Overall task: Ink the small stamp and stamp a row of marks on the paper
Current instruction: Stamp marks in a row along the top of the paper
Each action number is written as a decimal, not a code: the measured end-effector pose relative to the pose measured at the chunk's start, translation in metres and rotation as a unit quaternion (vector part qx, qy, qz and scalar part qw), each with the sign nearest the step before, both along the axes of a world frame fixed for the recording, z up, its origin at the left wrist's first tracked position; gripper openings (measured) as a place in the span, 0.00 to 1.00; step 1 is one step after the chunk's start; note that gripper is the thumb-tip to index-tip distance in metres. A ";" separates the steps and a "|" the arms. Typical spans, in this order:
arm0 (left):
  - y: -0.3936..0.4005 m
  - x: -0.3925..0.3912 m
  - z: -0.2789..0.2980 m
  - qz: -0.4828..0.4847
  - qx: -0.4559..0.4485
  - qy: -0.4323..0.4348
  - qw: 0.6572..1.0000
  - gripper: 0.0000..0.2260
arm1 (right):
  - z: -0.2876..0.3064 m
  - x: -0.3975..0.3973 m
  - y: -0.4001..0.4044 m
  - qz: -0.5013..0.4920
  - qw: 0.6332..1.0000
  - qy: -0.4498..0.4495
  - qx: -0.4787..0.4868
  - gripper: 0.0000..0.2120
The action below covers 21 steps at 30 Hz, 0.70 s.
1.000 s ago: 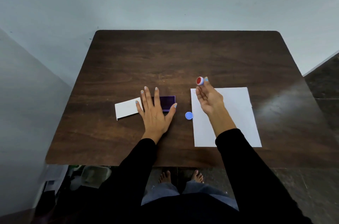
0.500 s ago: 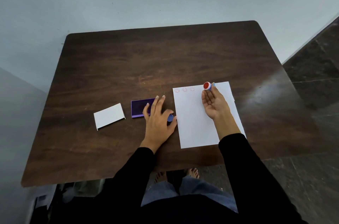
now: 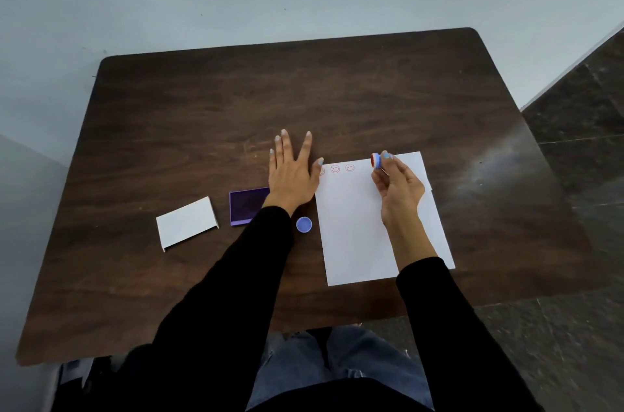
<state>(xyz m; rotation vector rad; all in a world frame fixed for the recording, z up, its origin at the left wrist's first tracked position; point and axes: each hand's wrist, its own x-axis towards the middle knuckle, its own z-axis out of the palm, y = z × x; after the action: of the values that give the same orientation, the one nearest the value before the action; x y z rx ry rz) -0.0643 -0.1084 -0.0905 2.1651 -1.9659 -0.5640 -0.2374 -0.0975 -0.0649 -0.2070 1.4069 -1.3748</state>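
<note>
The small stamp (image 3: 375,160) is held clear of the sheet of paper (image 3: 358,226), above its far edge, with the red inked face turned sideways toward the marks already made. It is pinched between the thumb and fingers (image 3: 386,156) of the right hand (image 3: 400,188), which are closed around its blue body; only the red face and a short band of blue are left uncovered.

Three smiley marks (image 3: 335,169) are seen along the far edge of the paper, the one nearest the paper's left corner partly hidden by the left thumb. The stamping step is judged to be in hand, with the row begun and room left toward the paper's right corner. The next move is judged to call for the face to be turned downward and pressed flat just to the right of the last mark, in line with the others.

The left hand (image 3: 293,175) is laid flat on the worktop (image 3: 371,91) beside the paper's left edge, fingers spread and nothing grasped, its thumb tip touching the paper's corner. To the left of the paper lie a blue round cap (image 3: 304,225), the purple ink pad (image 3: 244,205), partly covered by the left wrist, and, farthest off, a white lid (image 3: 186,222).
</note>
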 end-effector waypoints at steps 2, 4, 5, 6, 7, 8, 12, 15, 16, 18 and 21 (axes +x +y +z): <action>-0.004 0.003 -0.005 -0.001 0.036 -0.015 0.999 0.28 | -0.005 0.001 -0.002 0.008 0.998 0.052 -0.032 0.06; -0.006 0.003 -0.009 -0.008 0.042 -0.030 0.999 0.28 | -0.009 0.002 -0.004 0.017 0.993 0.094 -0.063 0.05; -0.006 0.003 -0.010 -0.011 0.041 -0.037 0.998 0.28 | -0.011 0.002 -0.005 0.023 0.990 0.119 -0.070 0.05; -0.006 0.002 -0.010 -0.013 0.040 -0.043 0.998 0.28 | -0.014 0.003 -0.007 0.031 0.986 0.148 -0.070 0.06; -0.006 0.002 -0.011 -0.013 0.039 -0.047 0.998 0.28 | -0.017 0.003 -0.007 0.041 0.981 0.177 -0.066 0.06; -0.006 0.003 -0.011 -0.012 0.039 -0.049 0.998 0.28 | -0.020 0.004 -0.008 0.050 0.977 0.200 -0.061 0.08; -0.007 0.004 -0.012 -0.011 0.038 -0.050 0.998 0.28 | -0.028 0.005 -0.007 0.063 0.956 0.280 -0.060 0.08; -0.007 0.004 -0.013 -0.011 0.037 -0.054 0.998 0.28 | -0.032 0.007 -0.006 0.069 0.943 0.320 -0.057 0.10; -0.007 0.004 -0.013 -0.011 0.037 -0.055 0.998 0.28 | -0.032 0.008 -0.006 0.071 0.940 0.329 -0.055 0.11; -0.007 0.005 -0.013 -0.010 0.036 -0.055 0.998 0.28 | -0.033 0.010 -0.005 0.074 0.934 0.345 -0.054 0.12; -0.008 0.006 -0.014 -0.011 0.038 -0.055 0.998 0.28 | -0.032 0.012 -0.005 0.077 0.927 0.362 -0.056 0.12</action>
<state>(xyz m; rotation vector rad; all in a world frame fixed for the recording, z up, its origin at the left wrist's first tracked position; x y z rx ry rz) -0.0585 -0.1161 -0.1042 2.2690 -2.0575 -0.5425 -0.2257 -0.1020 -0.0972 -0.9601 1.8551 -1.2982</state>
